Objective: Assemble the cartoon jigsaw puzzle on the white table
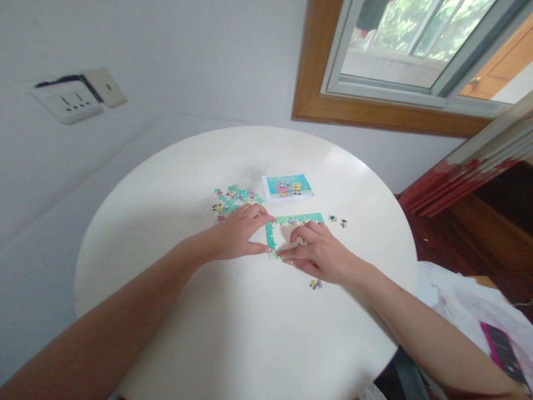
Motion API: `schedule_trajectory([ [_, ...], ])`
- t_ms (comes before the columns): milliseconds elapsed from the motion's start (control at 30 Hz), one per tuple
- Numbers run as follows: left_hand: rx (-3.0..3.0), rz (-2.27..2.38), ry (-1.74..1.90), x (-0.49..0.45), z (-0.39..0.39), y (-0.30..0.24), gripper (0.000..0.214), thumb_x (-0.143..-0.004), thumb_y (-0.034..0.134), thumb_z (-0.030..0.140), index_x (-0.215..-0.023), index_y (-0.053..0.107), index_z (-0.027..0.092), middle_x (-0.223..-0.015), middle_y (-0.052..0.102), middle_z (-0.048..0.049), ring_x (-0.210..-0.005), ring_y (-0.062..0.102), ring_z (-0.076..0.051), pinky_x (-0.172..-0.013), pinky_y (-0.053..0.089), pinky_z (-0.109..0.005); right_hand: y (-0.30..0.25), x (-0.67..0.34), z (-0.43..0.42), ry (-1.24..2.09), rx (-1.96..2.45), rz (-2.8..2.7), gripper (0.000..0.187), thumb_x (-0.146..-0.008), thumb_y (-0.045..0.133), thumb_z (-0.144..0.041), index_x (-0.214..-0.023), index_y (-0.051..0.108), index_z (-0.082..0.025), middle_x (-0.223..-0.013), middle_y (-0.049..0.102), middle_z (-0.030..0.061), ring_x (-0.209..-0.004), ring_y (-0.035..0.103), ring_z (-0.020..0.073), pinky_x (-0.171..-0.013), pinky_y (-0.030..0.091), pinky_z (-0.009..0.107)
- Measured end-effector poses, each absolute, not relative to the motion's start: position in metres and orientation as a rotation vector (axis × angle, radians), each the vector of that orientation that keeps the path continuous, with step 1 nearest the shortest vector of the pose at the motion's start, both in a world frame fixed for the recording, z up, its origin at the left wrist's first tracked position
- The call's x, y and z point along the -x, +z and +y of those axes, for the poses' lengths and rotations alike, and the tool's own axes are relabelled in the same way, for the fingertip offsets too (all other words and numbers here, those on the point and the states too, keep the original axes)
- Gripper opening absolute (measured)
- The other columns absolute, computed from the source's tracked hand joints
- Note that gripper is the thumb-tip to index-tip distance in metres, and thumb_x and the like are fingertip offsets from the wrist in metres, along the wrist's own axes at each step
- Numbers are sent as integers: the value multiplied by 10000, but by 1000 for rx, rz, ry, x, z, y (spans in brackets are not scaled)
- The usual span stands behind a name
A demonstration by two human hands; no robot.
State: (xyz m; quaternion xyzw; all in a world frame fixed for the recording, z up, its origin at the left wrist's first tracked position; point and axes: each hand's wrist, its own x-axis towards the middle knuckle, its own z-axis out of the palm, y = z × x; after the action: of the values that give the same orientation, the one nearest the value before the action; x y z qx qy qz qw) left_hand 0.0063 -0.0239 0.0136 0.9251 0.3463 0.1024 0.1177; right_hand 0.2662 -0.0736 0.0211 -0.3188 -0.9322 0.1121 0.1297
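A partly assembled jigsaw puzzle (270, 236) lies flat on the table, its turquoise border joined around a bare middle. My left hand (245, 230) touches its left side, thumb near the lower corner and index finger near the upper one, spread well apart. Over the puzzle's lower edge is my right hand (318, 250). Its thumb and index finger come together at a puzzle piece (275, 254) by the lower left corner, while the other fingers curl. My fingers partly hide that piece and the right side of the border.
Loose puzzle pieces (235, 195) are heaped behind my left hand. A printed reference picture (287, 188) lies beyond the puzzle. Two dark pieces (338, 221) sit to the right, and a colourful piece (315, 284) nearer me. The round white table (200, 344) stands against the wall.
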Motion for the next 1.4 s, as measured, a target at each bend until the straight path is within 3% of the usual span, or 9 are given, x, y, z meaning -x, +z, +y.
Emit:
schedule_trajectory([
  [567,-2723,1012,325,-6,-23,11,556,-828,674,430,-1304,513,192,-1224,506,-103,-1190,462,-279,-1054,355,-416,24,-264,-73,147,840,-2767,255,-952,539,-284,-1152,695,-303,-1150,591,85,-1067,456,242,-893,340,401],
  [833,-2718,1009,325,-5,-22,9,555,-825,679,414,-1310,515,201,-1235,509,-103,-1192,471,-282,-1050,364,-420,16,-266,-68,331,871,-2676,288,-952,510,-223,-1179,682,-270,-1171,602,85,-1065,487,226,-916,370,393],
  [1067,-2702,1018,287,-7,-24,15,554,-829,672,434,-1304,522,189,-1233,512,-109,-1201,466,-285,-1054,357,-413,23,-283,-54,337,941,-2477,289,-885,503,-97,-1053,713,-204,-1045,629,91,-948,529,209,-880,418,379],
  [1400,-2700,1014,276,-7,-24,15,559,-838,665,440,-1313,514,188,-1245,503,-112,-1203,458,-278,-1056,344,-401,33,-295,-52,417,975,-2464,308,-870,517,-93,-1057,728,-217,-1016,626,90,-952,547,209,-890,431,388],
])
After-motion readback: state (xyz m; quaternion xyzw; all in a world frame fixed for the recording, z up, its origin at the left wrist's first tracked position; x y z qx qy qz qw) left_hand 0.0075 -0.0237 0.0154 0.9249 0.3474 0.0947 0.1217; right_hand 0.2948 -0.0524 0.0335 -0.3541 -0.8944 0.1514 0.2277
